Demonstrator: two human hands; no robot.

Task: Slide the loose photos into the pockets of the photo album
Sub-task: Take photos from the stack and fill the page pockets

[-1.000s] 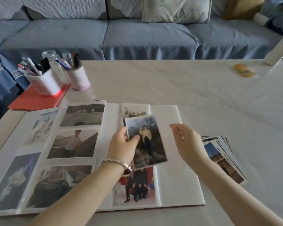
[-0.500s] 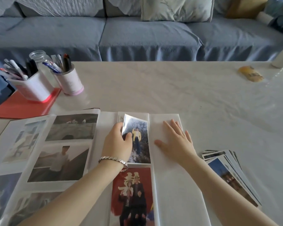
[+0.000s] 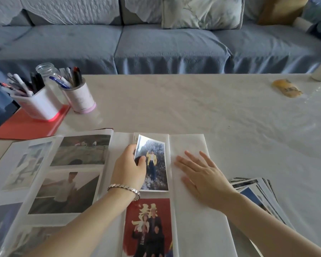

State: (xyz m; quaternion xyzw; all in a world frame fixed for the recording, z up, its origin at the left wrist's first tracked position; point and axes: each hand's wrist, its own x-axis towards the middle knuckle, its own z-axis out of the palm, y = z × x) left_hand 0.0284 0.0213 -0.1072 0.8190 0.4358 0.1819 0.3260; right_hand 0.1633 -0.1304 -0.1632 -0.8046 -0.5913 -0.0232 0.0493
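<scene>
At the far left of the worktop (image 3: 174,108), a red folder (image 3: 26,125) carries pen holders (image 3: 39,104). Nearer, the photo album (image 3: 189,145) lies open, its left page filled with prints. The left hand (image 3: 128,167), a bracelet on its wrist, pinches the left edge of a photo (image 3: 154,164) of a figure in a yellow jacket, thumb on its face. The photo sits over the right page's pocket column, just above a red photo (image 3: 148,227), with its top left corner curled up. It may be partly inside the sleeve, but the glare makes that unclear. The right hand (image 3: 202,175) lies flat on the blank page beside it, fingers (image 3: 192,157) straight and spread, holding nothing. A stack of loose photos (image 3: 256,191) lies fanned just right of the album, and a yellow packet (image 3: 287,88) lies far back.
</scene>
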